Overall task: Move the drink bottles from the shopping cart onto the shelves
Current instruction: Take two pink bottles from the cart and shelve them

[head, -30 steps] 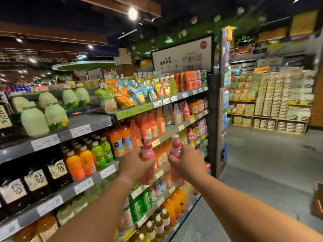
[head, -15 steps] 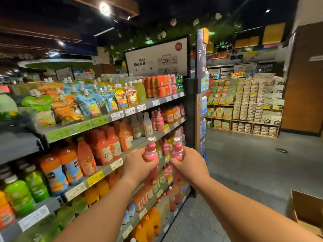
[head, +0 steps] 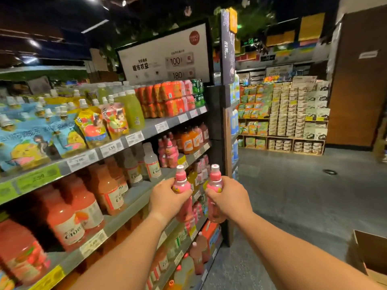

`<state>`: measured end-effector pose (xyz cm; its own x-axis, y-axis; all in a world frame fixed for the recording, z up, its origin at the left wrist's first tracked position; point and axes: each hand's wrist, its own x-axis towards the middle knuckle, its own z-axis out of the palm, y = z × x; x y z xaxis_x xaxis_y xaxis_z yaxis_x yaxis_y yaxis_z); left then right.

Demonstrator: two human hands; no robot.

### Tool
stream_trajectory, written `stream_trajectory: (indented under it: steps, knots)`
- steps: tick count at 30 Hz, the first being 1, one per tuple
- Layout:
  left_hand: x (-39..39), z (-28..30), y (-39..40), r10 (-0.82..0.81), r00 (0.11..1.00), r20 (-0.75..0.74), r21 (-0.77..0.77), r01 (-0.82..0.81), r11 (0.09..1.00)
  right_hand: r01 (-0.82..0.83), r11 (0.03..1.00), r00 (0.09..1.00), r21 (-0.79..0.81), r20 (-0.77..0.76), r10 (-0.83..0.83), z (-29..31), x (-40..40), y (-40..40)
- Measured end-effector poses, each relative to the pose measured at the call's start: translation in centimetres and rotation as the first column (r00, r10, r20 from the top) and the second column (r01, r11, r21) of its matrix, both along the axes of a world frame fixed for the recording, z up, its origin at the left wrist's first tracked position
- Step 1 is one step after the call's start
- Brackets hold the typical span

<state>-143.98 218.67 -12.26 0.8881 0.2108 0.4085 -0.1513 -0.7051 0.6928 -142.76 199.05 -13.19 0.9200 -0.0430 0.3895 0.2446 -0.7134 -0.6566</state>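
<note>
You hold two small pink plastic drink bottles upright in front of you, one in each hand, both out in the air beside the shelf edges and touching no shelf. Your left hand [head: 167, 198] is curled round the left pink bottle with a white cap [head: 181, 186], and your right hand [head: 229, 198] is wrapped round the right pink bottle with a white cap [head: 214, 181]; the two bottles stand near each other but apart. Just beyond them, the grey metal shelves [head: 134, 195] run away to your left in tiers. The tier level with your hands carries large pink-orange juice bottles [head: 109, 191], clear bottles with white caps [head: 152, 162] and a cluster of small pink bottles [head: 168, 152] like yours; the count there is blurred. The tier above holds blue and yellow spouted drink pouches [head: 92, 124], tall green juice bottles [head: 134, 109] and orange can packs [head: 165, 99]. One brown cardboard box [head: 368, 256] sits open on the floor at your right.
</note>
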Motion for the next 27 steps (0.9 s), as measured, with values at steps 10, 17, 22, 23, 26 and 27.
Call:
stream_trajectory:
  steps: [10, 17, 22, 23, 26, 27]
  knots:
    - [17.3, -1.8, -4.8, 0.104, 0.994, 0.016, 0.008, -0.104, 0.995, -0.113, 0.993, 0.993, 0.028, 0.023, 0.112, -1.3, 19.6, -3.8]
    - [27.2, -1.9, -6.5, 0.332, 0.943, 0.000, -0.076, -0.331, 0.941, -0.279, 0.960, 0.960, -0.015, 0.004, 0.279, 0.4, 32.7, -3.8]
    - [33.1, -1.7, -5.5, 0.462, 0.887, 0.001, -0.009, -0.462, 0.887, -0.392, 0.920, 0.920, -0.001, -0.002, 0.392, 0.2, 40.1, -1.7]
    - [34.3, -1.5, -5.2, 0.479, 0.878, 0.004, -0.001, -0.479, 0.878, -0.409, 0.913, 0.913, 0.012, 0.010, 0.408, 0.2, 41.4, -1.1]
    - [37.2, -1.2, -4.5, 0.526, 0.850, 0.003, 0.009, -0.526, 0.850, -0.474, 0.880, 0.880, 0.025, 0.033, 0.473, 0.0, 44.5, 0.5]
    - [38.0, -0.9, -4.4, 0.539, 0.843, 0.007, 0.006, -0.539, 0.843, -0.486, 0.873, 0.874, 0.028, 0.044, 0.485, 0.0, 45.5, 0.9]
